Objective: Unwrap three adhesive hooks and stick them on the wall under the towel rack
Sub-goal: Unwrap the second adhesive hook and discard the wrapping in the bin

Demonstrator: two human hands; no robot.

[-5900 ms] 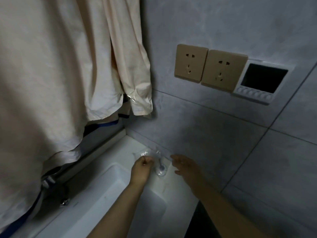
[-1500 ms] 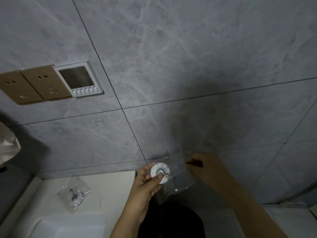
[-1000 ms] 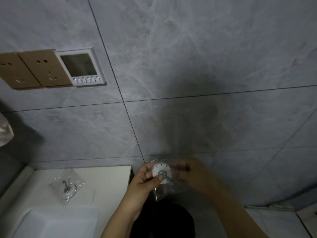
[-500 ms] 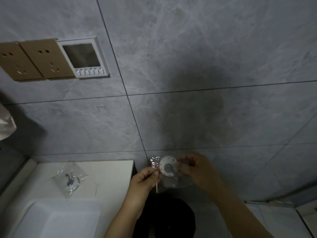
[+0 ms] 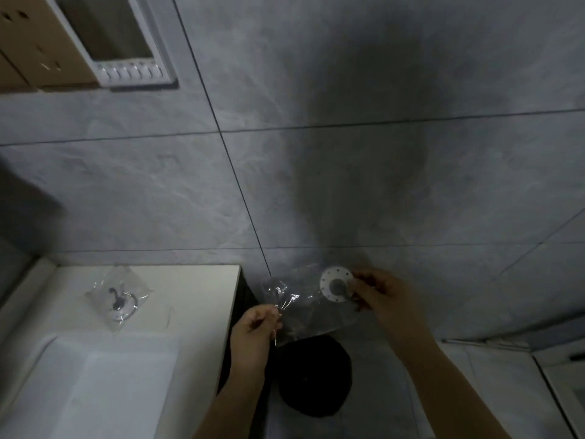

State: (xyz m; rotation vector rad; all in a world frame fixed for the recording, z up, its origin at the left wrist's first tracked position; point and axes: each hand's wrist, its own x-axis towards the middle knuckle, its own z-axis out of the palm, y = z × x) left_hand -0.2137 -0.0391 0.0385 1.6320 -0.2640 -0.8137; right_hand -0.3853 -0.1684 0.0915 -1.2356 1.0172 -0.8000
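Two hands share one clear plastic wrapper [image 5: 311, 307] in front of the grey tiled wall [image 5: 348, 153]. The right hand [image 5: 384, 296] has its thumb and fingers closed on a round white adhesive hook [image 5: 336, 284], pinching the disc at its right edge where it sits at the wrapper's upper end; whether the disc is fully out of the plastic cannot be told. The left hand [image 5: 256, 324] is closed on the wrapper's lower left edge, so the crinkled film stretches between the two hands. Below the wrapper, a dark round bin [image 5: 315, 377] stands on the floor. Left of the wrapper, a white sink counter [image 5: 196, 299] meets the wall, and on it lies a second hook [image 5: 122, 304], sealed in its own clear packet, well apart from both hands. Far above and to the left of the wrapper, a white control panel [image 5: 117, 42] with a row of small buttons is fixed to the wall, touching beige sockets [image 5: 34, 49] on its left.
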